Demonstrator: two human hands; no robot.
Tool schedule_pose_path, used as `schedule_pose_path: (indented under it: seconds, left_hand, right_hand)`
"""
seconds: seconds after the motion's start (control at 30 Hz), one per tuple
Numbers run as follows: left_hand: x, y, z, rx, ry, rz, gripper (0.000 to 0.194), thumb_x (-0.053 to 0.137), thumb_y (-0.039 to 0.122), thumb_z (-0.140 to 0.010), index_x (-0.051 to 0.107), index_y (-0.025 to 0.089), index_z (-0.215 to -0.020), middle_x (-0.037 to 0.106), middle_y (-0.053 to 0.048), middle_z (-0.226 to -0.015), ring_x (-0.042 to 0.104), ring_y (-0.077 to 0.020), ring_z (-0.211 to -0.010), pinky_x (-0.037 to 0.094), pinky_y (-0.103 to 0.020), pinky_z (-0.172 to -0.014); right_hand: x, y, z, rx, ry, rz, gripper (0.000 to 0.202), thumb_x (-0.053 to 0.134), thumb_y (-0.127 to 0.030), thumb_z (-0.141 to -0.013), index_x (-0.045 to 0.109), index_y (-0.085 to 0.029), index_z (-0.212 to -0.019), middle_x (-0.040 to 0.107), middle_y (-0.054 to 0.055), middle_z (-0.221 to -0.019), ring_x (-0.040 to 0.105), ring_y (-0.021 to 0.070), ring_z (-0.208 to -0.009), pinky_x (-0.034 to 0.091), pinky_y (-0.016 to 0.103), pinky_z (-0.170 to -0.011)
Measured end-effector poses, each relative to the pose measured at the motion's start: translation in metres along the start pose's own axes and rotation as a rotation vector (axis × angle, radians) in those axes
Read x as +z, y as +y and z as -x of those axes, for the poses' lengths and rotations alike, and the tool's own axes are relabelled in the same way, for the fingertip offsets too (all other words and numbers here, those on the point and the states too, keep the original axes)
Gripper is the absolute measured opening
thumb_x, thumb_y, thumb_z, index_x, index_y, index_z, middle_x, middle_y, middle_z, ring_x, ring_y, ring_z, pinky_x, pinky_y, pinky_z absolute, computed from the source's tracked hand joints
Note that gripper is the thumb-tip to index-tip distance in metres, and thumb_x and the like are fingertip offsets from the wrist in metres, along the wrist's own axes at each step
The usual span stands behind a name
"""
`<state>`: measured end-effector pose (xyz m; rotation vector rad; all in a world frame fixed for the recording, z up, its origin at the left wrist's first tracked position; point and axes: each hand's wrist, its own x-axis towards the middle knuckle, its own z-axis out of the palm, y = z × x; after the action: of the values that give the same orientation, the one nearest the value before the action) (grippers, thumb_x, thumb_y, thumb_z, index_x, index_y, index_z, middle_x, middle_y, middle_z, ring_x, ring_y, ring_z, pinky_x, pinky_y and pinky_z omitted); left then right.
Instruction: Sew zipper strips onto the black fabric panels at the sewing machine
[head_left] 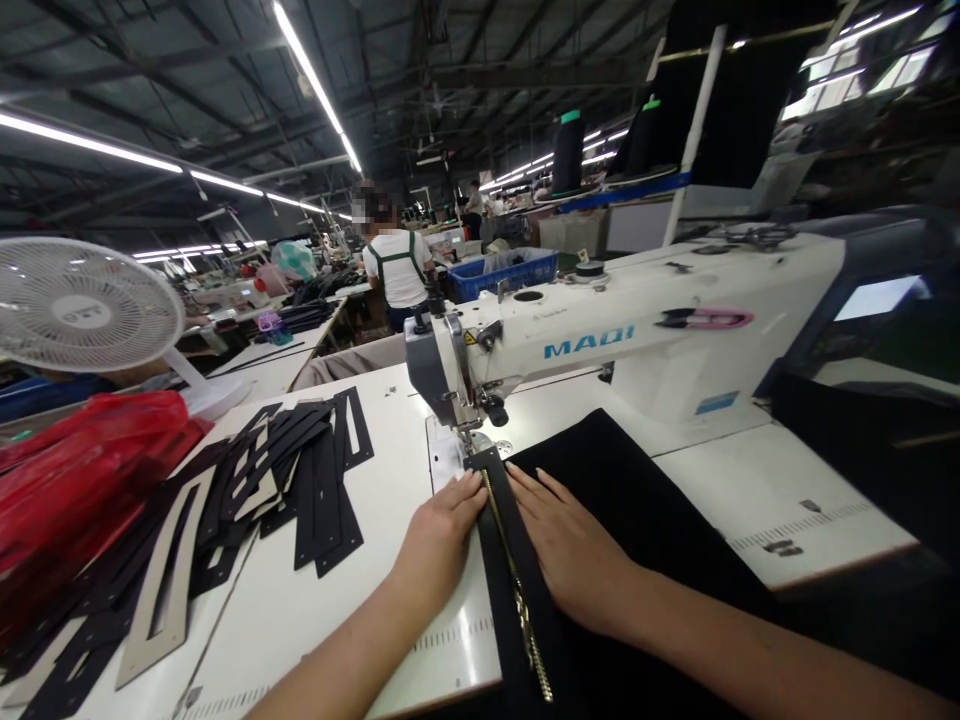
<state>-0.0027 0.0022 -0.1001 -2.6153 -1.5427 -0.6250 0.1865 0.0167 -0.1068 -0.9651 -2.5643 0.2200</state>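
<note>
From where I stand, the broad white worktop [262,600] carries a sewing machine [585,330], with black cloth [622,480] spread under its arm. Slotted pieces [322,500] lie heaped at left, loose and apart from the cloth. One black strip [495,570] runs along the cloth's left edge, gold zipper [522,600] showing in its slot. Its far end sits at the needle area, so I judge the job barely begun on this piece, with most of its length remaining; stitches are too small and dark to make out. The strip lies between the hands: the left hand [439,530] rests fingertips on its left edge, the right hand [559,540] lies flat along its right side, fingers slightly apart, neither clamped on anything.
</note>
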Motion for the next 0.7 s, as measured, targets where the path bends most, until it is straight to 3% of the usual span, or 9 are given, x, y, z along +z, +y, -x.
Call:
schedule_pose_path:
  seconds: [0.17,0.33,0.5,0.7]
  left_hand:
    - [-0.005,0.004,-0.002,0.027,-0.029,-0.048,0.038,0.039,0.003,-0.084,0.057,0.014,-0.116,0.056,-0.013,-0.124,0.053,-0.0235,-0.114,0.045,-0.043,-0.097]
    - [-0.006,0.002,-0.002,0.039,-0.033,-0.092,0.038,0.037,0.007,-0.085,0.056,0.016,-0.116,0.057,-0.012,-0.123,0.055,-0.0231,-0.112,0.048,-0.042,-0.093]
    - [-0.004,-0.005,-0.003,0.148,0.045,-0.170,0.039,0.034,0.011,-0.086,0.050,0.012,-0.122,0.060,-0.014,-0.117,0.058,-0.0245,-0.106,0.053,-0.040,-0.086]
    - [-0.003,-0.014,-0.003,0.227,0.036,-0.251,0.037,0.034,0.016,-0.089,0.048,0.010,-0.123,0.060,-0.016,-0.115,0.059,-0.0263,-0.106,0.055,-0.039,-0.083]
  right_hand:
    - [0.002,0.003,-0.002,0.025,0.005,-0.024,0.046,0.035,-0.024,-0.090,0.038,-0.017,-0.136,0.038,0.008,-0.140,0.028,0.0215,-0.131,0.022,0.042,-0.109]
    - [-0.002,0.000,-0.009,0.051,0.006,-0.032,0.053,0.036,-0.020,-0.088,0.028,-0.016,-0.140,0.040,0.013,-0.138,0.032,0.0274,-0.128,0.025,0.049,-0.104]
    - [-0.005,-0.002,-0.010,0.065,0.002,-0.085,0.054,0.039,-0.022,-0.088,0.027,-0.024,-0.140,0.037,0.013,-0.139,0.031,0.0292,-0.128,0.022,0.052,-0.104]
    - [-0.008,0.000,-0.009,0.073,0.027,-0.158,0.054,0.039,-0.025,-0.088,0.025,-0.022,-0.140,0.034,0.016,-0.140,0.028,0.0295,-0.130,0.021,0.052,-0.105]
